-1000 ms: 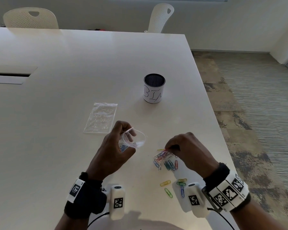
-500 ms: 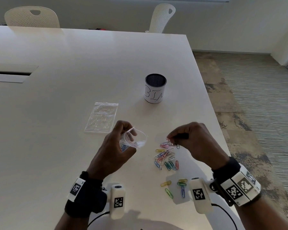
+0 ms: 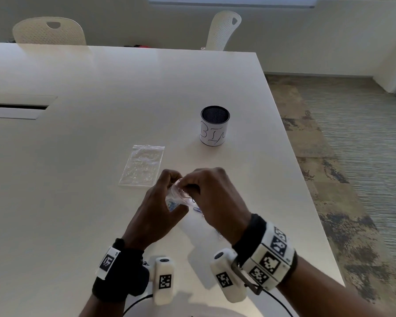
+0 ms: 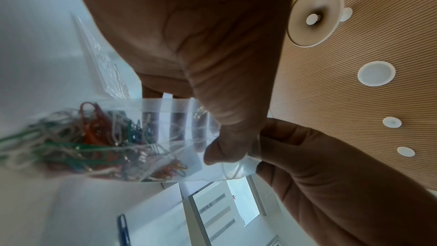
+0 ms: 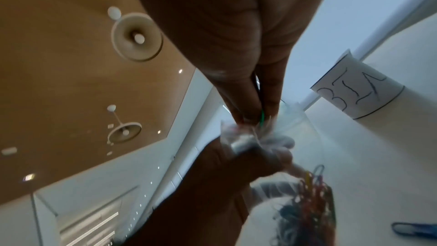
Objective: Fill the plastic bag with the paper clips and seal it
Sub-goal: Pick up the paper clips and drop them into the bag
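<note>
My left hand [image 3: 169,187] grips a small clear plastic bag [image 3: 177,199] near its mouth, just above the table. In the left wrist view the bag [image 4: 165,137] holds several coloured paper clips [image 4: 94,137]. My right hand [image 3: 189,187] pinches a few paper clips [image 5: 262,117], one of them green, between thumb and fingertips. It holds them right at the bag's mouth [image 5: 248,137]. One blue clip [image 3: 198,209] lies on the table below the hands. The other loose clips are hidden under my right hand and wrist.
A second, flat clear bag [image 3: 142,165] lies on the white table [image 3: 78,202] just left of and beyond the hands. A mesh cup labelled "BIN" [image 3: 215,125] stands farther back to the right. The table's right edge [image 3: 306,179] runs close beside my right arm.
My right hand lifted a pinch of clips off the pile and carried it left to the bag's mouth. The left hand kept holding the bag in place.
</note>
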A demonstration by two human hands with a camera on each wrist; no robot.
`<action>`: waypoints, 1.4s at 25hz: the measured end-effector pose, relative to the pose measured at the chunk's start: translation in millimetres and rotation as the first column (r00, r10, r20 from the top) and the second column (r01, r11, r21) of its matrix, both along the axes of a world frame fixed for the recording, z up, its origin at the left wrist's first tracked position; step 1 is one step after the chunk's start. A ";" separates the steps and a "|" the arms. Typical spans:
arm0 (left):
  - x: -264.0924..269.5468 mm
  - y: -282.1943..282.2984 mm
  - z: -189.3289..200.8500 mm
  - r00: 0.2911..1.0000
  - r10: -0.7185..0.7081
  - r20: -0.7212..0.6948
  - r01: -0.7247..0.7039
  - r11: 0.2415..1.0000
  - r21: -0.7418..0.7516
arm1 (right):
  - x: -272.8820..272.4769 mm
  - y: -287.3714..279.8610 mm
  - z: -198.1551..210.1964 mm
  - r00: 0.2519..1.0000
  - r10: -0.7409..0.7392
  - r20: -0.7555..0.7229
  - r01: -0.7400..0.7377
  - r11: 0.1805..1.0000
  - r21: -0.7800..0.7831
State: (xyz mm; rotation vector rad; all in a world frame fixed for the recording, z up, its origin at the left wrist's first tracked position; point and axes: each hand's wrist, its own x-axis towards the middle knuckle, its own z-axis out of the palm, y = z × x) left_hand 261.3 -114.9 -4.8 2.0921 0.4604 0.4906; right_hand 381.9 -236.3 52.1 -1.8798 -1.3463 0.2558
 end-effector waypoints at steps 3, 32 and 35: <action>-1.3 -1.1 -0.5 1.000 -0.004 0.010 0.004 1.000 -0.006 | -4.8 6.0 -6.8 1.000 0.013 0.025 -0.011 0.997 -0.072; 0.2 -5.9 -9.0 0.998 -0.022 0.057 0.023 1.000 -0.016 | 52.9 -19.3 -56.2 0.888 0.429 0.167 -0.303 0.818 -0.489; -0.2 -5.9 -9.9 0.999 -0.024 0.036 0.025 0.999 -0.021 | 71.4 -39.2 -48.9 0.910 0.390 0.140 -0.267 0.809 -0.523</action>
